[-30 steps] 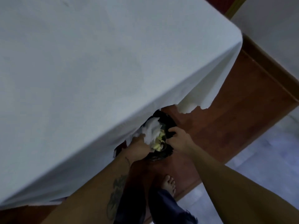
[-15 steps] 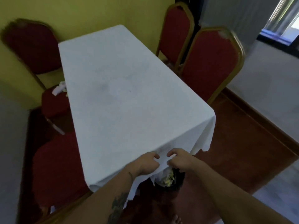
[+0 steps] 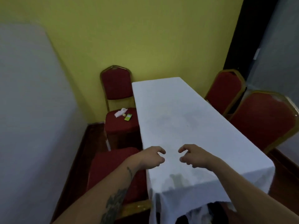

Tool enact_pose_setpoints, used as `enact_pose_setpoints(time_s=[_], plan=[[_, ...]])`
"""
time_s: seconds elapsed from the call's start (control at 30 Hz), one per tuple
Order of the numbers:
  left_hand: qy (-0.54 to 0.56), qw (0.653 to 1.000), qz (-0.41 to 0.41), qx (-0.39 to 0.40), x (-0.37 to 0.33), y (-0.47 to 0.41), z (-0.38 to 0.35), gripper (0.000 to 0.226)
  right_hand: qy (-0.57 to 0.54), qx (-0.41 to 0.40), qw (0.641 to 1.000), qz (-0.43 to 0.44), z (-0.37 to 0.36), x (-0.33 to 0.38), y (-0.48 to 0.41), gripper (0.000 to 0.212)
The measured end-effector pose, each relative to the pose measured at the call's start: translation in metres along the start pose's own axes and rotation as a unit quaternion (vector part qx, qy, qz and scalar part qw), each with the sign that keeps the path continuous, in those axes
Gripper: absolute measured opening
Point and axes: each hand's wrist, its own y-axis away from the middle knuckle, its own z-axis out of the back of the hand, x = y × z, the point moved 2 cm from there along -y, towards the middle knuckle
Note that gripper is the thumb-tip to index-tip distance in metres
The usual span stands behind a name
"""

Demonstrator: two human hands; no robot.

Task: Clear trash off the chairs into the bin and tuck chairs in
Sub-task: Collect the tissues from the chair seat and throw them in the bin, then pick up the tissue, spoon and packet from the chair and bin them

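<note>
Your left hand and right hand hover loosely curled and empty over the tablecloth; crumpled paper and a green packet lie on the far-left chair, probably your next reach.

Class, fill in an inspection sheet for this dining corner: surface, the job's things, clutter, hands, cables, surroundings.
Surface: table with white cloth, faint grey marks, no objects on top.
Job's things: far left chair holds white paper scrap and green packet; near left chair seat shows no trash; two right chairs, seats hidden; black bin partly visible under the cloth's torn near edge.
Clutter: nothing seen.
Hands: left hand and right hand hover over the table, fingers loosely curled, holding nothing.
Cables: nothing seen.
Surroundings: yellow wall, wooden floor.
</note>
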Motion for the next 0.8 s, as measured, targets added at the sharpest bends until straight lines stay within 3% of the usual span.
enact_pose_setpoints(time_s=[0.2,0.47,0.6,0.8], plan=[[0.034,0.998,0.002,-0.058,0.129,0.094,0.131,0.044,0.026,0.013,0.998,0.061,-0.118,0.14,-0.016,0.029],[0.103,0.972,0.068,-0.2,0.286,0.222,0.279,0.038,0.085,0.065,0.986,0.129,-0.268,0.298,-0.064,0.034],[0.121,0.955,0.094,-0.254,0.333,0.25,0.325,0.038,0.095,0.077,0.981,0.154,-0.311,0.348,-0.1,0.033],[0.083,0.96,0.126,-0.237,0.386,0.231,0.385,0.043,0.069,0.096,0.984,0.135,-0.356,0.381,-0.174,0.034]])
